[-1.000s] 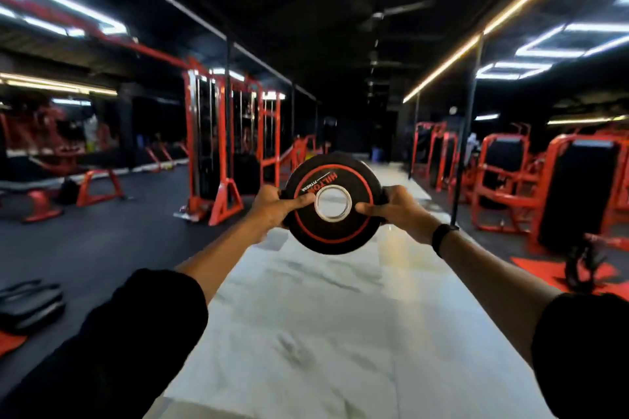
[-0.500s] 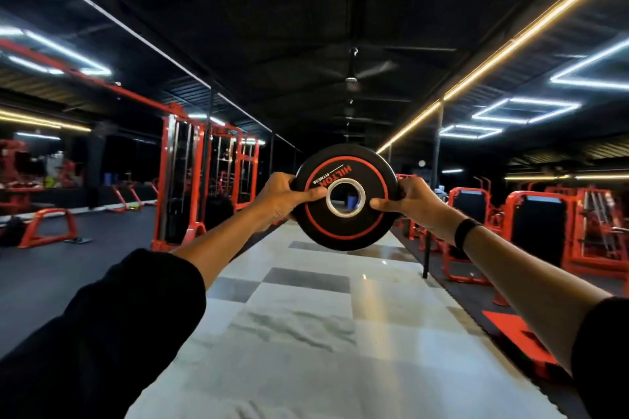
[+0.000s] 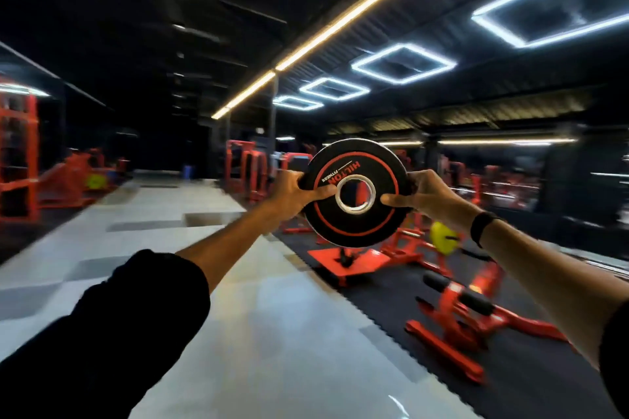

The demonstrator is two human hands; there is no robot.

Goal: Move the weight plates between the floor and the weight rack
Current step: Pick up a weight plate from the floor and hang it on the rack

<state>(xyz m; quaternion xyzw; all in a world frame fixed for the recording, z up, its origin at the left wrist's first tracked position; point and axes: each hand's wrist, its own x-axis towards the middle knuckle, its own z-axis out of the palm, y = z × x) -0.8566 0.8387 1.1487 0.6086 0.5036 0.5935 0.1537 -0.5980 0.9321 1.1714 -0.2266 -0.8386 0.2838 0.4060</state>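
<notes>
A small black weight plate (image 3: pixel 354 219) with a red ring and a steel centre hole is held upright at arm's length in front of me. My left hand (image 3: pixel 292 190) grips its left edge, thumb across the face. My right hand (image 3: pixel 425 192) grips its right edge, thumb pointing at the hole. A black band sits on my right wrist. No weight rack is plainly in view.
A pale tiled walkway (image 3: pixel 238 316) runs ahead at the left. Black rubber matting (image 3: pixel 381 309) at the right carries red machines, including a low bench frame (image 3: pixel 456 323) and a flat red platform (image 3: pixel 347 262). A yellow plate (image 3: pixel 440 241) hangs on one machine. Red frames (image 3: pixel 20 153) stand far left.
My view has swung to the right, so the machines on the right now fill the scene. The plate stays gripped in both hands, now right of centre and tilted.
</notes>
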